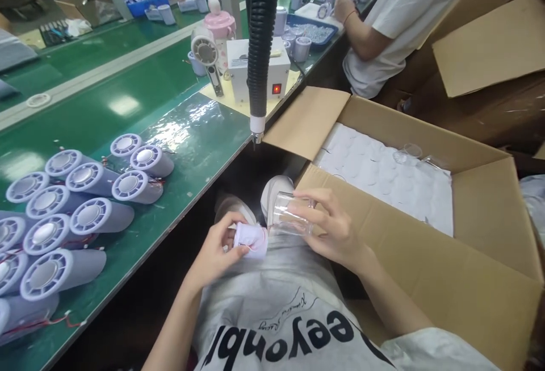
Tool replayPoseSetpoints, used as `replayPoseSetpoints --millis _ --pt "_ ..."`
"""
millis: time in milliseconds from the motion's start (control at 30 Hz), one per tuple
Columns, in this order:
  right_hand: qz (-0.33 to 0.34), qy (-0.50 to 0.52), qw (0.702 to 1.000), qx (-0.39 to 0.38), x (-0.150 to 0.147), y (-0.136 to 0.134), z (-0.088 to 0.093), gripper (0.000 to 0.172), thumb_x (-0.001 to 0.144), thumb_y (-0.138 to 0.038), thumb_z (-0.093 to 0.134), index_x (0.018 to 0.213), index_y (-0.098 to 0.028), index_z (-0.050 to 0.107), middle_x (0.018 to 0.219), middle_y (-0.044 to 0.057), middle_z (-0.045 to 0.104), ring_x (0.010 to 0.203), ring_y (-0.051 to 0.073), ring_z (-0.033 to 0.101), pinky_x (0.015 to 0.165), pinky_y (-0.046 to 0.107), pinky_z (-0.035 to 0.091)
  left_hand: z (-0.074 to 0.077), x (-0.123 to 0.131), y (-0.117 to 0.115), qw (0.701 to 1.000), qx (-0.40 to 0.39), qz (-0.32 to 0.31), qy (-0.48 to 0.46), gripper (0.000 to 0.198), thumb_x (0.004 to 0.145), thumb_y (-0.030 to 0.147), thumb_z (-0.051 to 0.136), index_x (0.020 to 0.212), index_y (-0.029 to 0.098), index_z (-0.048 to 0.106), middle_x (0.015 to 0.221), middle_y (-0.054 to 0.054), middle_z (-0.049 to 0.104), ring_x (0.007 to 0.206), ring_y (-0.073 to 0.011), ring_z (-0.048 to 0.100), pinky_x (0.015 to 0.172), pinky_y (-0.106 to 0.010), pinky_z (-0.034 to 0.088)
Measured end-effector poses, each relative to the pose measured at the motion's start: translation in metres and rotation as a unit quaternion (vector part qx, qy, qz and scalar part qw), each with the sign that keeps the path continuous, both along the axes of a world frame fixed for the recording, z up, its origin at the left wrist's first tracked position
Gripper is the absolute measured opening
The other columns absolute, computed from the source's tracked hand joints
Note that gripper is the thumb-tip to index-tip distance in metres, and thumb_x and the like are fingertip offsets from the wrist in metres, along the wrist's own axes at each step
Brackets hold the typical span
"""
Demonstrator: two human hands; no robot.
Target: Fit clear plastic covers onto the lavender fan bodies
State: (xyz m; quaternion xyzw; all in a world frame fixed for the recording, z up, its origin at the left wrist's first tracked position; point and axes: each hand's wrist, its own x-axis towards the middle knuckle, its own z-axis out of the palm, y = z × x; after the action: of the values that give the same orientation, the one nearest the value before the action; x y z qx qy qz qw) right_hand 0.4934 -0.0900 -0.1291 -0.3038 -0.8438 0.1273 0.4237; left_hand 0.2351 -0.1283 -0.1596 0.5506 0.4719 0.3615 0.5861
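Note:
Over my lap, my left hand [219, 249] grips a small lavender cylinder-shaped part [254, 240] with thin reddish wires at its side. Facing it, my right hand [330, 226] has its fingers around a clear plastic cup [292, 213], lying sideways. The cup's open or closed end points toward the lavender part; I cannot tell whether the two touch. Left of me, several lavender cylinders [102, 216] with round vented ends lie or stand on the green workbench [187, 161], some trailing red wires.
An open cardboard box [409, 269] on my right holds white layered packing [383, 172] and clear pieces. A black ribbed hose [258, 36] hangs ahead, before a white device [238, 75] with a lit red switch. Co-workers' arms [361, 24] are at the back, near a blue tray [313, 31].

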Motion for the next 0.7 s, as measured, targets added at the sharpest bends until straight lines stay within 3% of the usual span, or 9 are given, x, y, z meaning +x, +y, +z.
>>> replayPoseSetpoints --millis 133,233,300,433,567,700 --pt "-0.02 0.038 0.999 -0.008 0.0 -0.002 0.004 0.059 0.079 0.003 0.063 0.13 -0.024 0.049 0.122 0.011 0.057 0.112 0.027 0.056 0.092 0.046 0.05 0.009 0.016 -0.011 0.992 -0.056 -0.094 -0.063 0.038 0.08 0.051 0.053 0.09 0.015 0.061 0.077 -0.003 0.056 0.066 -0.0134 0.048 0.058 -0.022 0.034" --pt "-0.008 0.063 0.998 -0.019 0.003 -0.004 0.007 0.058 0.079 0.001 0.065 0.129 -0.023 0.047 0.123 0.012 0.057 0.113 0.028 0.057 0.092 0.046 0.05 0.013 0.02 -0.019 0.973 -0.109 -0.163 -0.12 0.042 0.074 0.053 0.054 0.082 0.012 0.063 0.07 -0.003 0.056 0.06 -0.0129 0.046 0.055 -0.023 0.033" --pt "-0.008 0.07 0.997 -0.004 0.004 -0.006 0.008 0.059 0.079 0.002 0.066 0.128 -0.023 0.047 0.122 0.012 0.057 0.112 0.027 0.058 0.091 0.046 0.051 0.014 0.02 -0.022 0.96 -0.141 -0.177 -0.166 0.042 0.071 0.051 0.055 0.08 0.011 0.065 0.069 -0.006 0.059 0.059 -0.0146 0.05 0.055 -0.024 0.035" --pt "-0.016 0.068 0.997 0.04 0.0 -0.008 0.013 0.058 0.079 0.002 0.066 0.126 -0.027 0.048 0.119 0.009 0.06 0.107 0.025 0.059 0.087 0.045 0.053 0.013 0.019 -0.024 0.94 -0.192 -0.124 -0.252 0.037 0.07 0.042 0.056 0.081 0.01 0.069 0.073 -0.01 0.068 0.062 -0.0196 0.06 0.057 -0.026 0.042" --pt "-0.051 0.046 0.996 0.065 0.005 -0.014 0.014 0.054 0.08 -0.001 0.066 0.123 -0.03 0.05 0.117 0.007 0.063 0.104 0.024 0.062 0.084 0.042 0.055 0.013 0.026 -0.02 0.941 -0.194 -0.046 -0.274 0.03 0.074 0.036 0.056 0.076 0.01 0.072 0.073 -0.01 0.069 0.069 -0.0201 0.063 0.067 -0.027 0.047" --pt "-0.209 -0.005 0.978 -0.019 0.058 -0.047 0.001 0.042 0.082 -0.024 0.072 0.119 -0.035 0.054 0.123 0.006 0.063 0.107 0.028 0.063 0.084 0.047 0.055 0.008 0.039 -0.012 0.926 -0.23 0.048 -0.294 0.027 0.073 0.036 0.063 0.075 0.011 0.07 0.076 -0.009 0.067 0.076 -0.0194 0.062 0.071 -0.026 0.05"
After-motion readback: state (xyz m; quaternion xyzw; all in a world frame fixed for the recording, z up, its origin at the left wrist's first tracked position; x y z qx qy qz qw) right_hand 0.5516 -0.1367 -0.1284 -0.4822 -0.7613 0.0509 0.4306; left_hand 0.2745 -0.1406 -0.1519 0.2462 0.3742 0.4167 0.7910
